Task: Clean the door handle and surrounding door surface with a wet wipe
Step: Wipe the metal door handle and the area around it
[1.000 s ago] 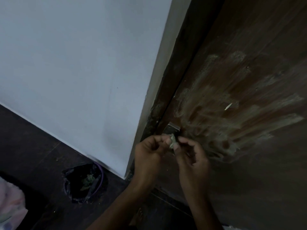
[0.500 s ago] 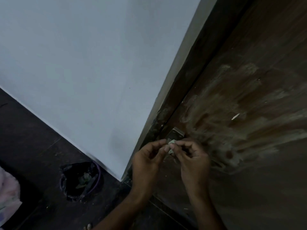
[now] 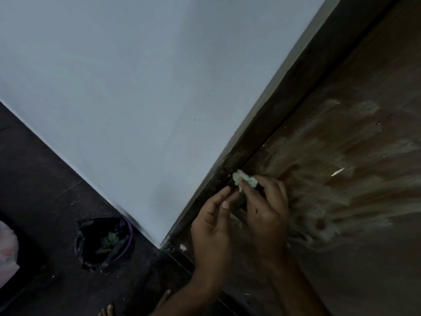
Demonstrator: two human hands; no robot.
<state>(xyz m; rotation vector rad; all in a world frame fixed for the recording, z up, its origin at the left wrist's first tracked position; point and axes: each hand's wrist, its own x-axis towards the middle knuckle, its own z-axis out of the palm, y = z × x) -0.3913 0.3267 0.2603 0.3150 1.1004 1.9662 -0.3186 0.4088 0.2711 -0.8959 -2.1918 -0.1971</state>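
Since the earlier frame the left hand [image 3: 210,221] has let go of the wet wipe [image 3: 245,177] and sits loose, fingers parted, just left of the right hand [image 3: 265,209]. Right hand alone pinches the crumpled wipe at its fingertips, pressed to the door [image 3: 355,201] edge by the dark frame [image 3: 284,115]. Handle hidden behind the hands. Lined bin [image 3: 104,241] on the floor well left of both.
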